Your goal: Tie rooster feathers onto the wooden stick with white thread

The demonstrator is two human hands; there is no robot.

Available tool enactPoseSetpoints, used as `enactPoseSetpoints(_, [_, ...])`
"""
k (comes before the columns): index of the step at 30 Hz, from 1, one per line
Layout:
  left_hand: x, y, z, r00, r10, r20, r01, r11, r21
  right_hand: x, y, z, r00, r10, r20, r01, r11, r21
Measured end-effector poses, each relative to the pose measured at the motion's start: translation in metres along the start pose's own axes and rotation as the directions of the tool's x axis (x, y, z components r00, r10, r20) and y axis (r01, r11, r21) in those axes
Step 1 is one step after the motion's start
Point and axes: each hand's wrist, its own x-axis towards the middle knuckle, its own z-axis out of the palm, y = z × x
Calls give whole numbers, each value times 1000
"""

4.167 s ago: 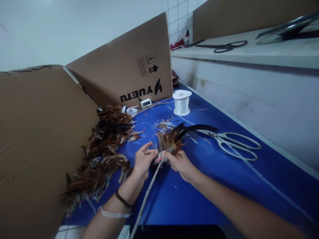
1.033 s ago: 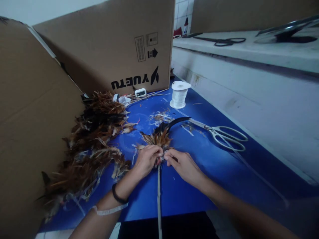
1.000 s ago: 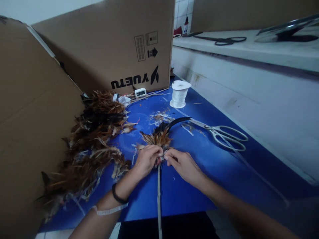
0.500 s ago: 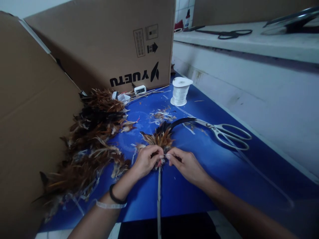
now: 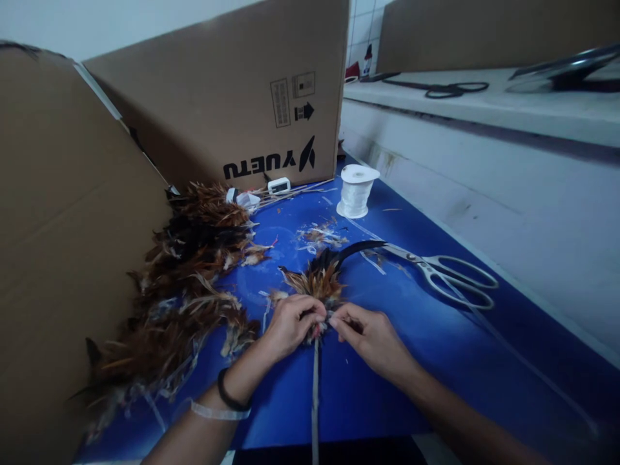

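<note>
A bundle of brown and black feathers (image 5: 320,281) sits at the top of a thin stick (image 5: 316,394) that points towards me. Just below the feathers, my left hand (image 5: 293,323) is closed in a pinch at the binding. Close beside it on the right, the thumb and forefinger of my right hand (image 5: 371,332) pinch together. A fine white string runs between the two sets of fingertips, mostly hidden by them. Beyond the bundle lie metal scissors (image 5: 431,271), spread a little, with a long black feather reaching their blades. A spool of white ribbon (image 5: 356,194) stands further back.
Strips of brown feathers (image 5: 188,290) are heaped along the left, against a cardboard box (image 5: 203,116). Feather scraps (image 5: 322,234) litter the blue tabletop (image 5: 407,400). Dark scissors (image 5: 448,89) rest on a white ledge at right. A small white device (image 5: 279,186) is by the box.
The whole view has shifted, so everything sits slightly lower and further right. Both hands stay at the binding, and less string shows between their fingertips.
</note>
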Motion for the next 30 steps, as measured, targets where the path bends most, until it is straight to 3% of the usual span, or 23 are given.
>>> enactPoseSetpoints(9, [0,-6,0,995,91,-28,-89,994,70,2,-2,7,996,-34,-77,35,999,16])
enactPoseSetpoints(16, [0,-7,0,973,229,12,-225,943,246,3,-3,9,979,-184,-84,174,978,-118])
enactPoseSetpoints(21, [-1,-3,-1,953,301,20,-290,897,333,3,0,8,944,-319,-86,301,938,-173])
enactPoseSetpoints(25, [-1,-3,-1,937,348,31,-331,858,393,4,4,9,888,-453,-77,419,867,-269])
enactPoseSetpoints(30, [-2,-8,1,875,484,22,-435,766,474,5,7,13,818,-567,-96,501,784,-366])
